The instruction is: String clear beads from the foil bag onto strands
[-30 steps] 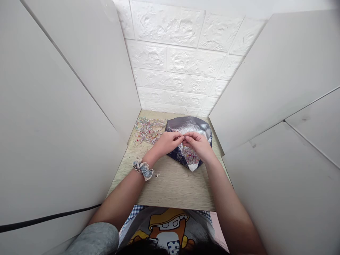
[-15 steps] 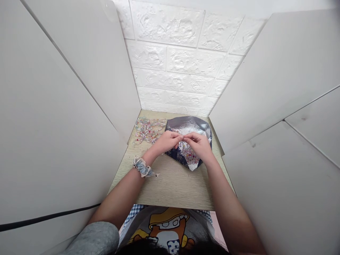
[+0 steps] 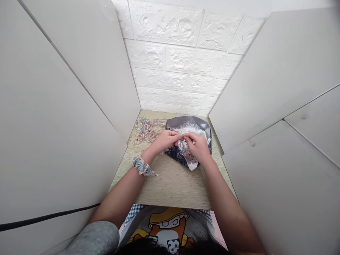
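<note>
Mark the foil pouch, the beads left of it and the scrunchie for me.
foil pouch [image 3: 187, 124], head view, silver inner lining
beads [image 3: 147, 130], head view, middle of the heap
scrunchie [image 3: 141, 165], head view, middle of the band

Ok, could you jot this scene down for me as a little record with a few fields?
Left hand: fingertips meet the right hand's above the pouch
Right hand: pinching above the pouch
Held: too small to tell
Foil-lined pouch: open, silver inside, dark patterned outside
Loose beads: multicoloured, inside the pouch
Bead strands: tangled on the board, left of the pouch
Scrunchie: blue, on the left wrist
Wood-grain board: under everything
</note>
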The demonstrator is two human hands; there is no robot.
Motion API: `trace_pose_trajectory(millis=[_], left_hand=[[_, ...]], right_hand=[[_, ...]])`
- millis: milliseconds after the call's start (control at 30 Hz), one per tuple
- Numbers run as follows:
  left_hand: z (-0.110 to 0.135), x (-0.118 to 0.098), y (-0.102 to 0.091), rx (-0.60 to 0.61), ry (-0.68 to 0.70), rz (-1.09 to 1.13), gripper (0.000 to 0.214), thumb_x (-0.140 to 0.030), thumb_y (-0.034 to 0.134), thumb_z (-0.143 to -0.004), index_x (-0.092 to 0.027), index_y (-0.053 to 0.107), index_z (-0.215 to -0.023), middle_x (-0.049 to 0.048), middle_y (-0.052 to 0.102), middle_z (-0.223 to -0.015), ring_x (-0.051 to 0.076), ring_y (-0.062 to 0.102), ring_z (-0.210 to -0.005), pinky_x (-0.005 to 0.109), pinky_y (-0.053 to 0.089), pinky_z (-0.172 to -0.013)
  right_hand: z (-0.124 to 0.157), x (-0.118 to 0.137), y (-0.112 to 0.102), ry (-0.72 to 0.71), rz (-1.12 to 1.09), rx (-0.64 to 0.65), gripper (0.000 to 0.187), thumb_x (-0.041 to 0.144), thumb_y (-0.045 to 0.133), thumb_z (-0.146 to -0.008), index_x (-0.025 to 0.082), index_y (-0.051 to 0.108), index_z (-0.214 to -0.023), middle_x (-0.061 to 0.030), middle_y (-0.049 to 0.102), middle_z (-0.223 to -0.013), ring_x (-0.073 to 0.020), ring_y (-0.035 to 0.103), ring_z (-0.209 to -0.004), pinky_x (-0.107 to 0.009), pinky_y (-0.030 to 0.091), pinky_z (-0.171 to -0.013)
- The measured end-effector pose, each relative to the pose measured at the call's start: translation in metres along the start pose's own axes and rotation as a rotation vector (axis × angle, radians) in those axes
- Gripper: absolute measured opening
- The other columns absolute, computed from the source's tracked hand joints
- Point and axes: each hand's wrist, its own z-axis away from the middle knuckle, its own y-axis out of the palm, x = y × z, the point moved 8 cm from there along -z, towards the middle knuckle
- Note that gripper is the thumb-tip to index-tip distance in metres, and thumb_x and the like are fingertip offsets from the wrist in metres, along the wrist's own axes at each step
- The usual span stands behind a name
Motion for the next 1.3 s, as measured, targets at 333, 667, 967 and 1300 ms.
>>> trace_pose_trajectory(millis=[333,667,967,1300], left_hand=[[0.005,-0.004,0.002,0.019,-0.09,0.102,0.034,-0.043,0.051,-0.068,-0.013,0.049,-0.052,-0.0038,0.044,-0.044,0.002,0.032,-0.035,0.018,0.021,-0.036],[0.004,-0.007,0.008,0.077,-0.044,0.185,0.032,-0.042,0.051,-0.069,-0.014,0.056,-0.084,0.0027,0.059,-0.077,0.01,0.056,-0.063,0.017,0.036,-0.047],[0.003,-0.01,0.005,0.085,0.049,0.181,0.024,-0.035,0.051,-0.07,-0.013,0.058,-0.076,0.0013,0.059,-0.073,0.01,0.054,-0.071,0.022,0.04,-0.065],[0.002,-0.012,-0.006,-0.034,0.087,0.303,0.025,-0.037,0.054,-0.068,-0.012,0.056,-0.071,-0.0003,0.055,-0.063,0.007,0.051,-0.061,0.022,0.041,-0.064]], right_hand=[[0.003,0.004,0.002,-0.054,0.162,-0.033,0.019,0.023,0.037,-0.08,0.019,0.055,-0.08,-0.0036,0.057,-0.076,-0.0146,0.051,-0.07,-0.026,0.038,-0.064],[0.005,0.02,-0.003,-0.171,0.199,-0.088,0.015,0.021,0.035,-0.082,0.019,0.05,-0.079,-0.0027,0.052,-0.074,-0.0134,0.048,-0.072,-0.025,0.037,-0.066],[0.004,0.021,-0.006,-0.157,0.132,-0.079,0.017,0.022,0.034,-0.082,0.019,0.05,-0.078,-0.0028,0.053,-0.074,-0.0134,0.047,-0.072,-0.025,0.037,-0.066],[0.022,-0.042,0.031,0.303,0.208,0.53,0.008,0.025,0.054,-0.062,0.019,0.056,-0.067,0.0007,0.055,-0.059,-0.0106,0.047,-0.052,-0.023,0.032,-0.048]])
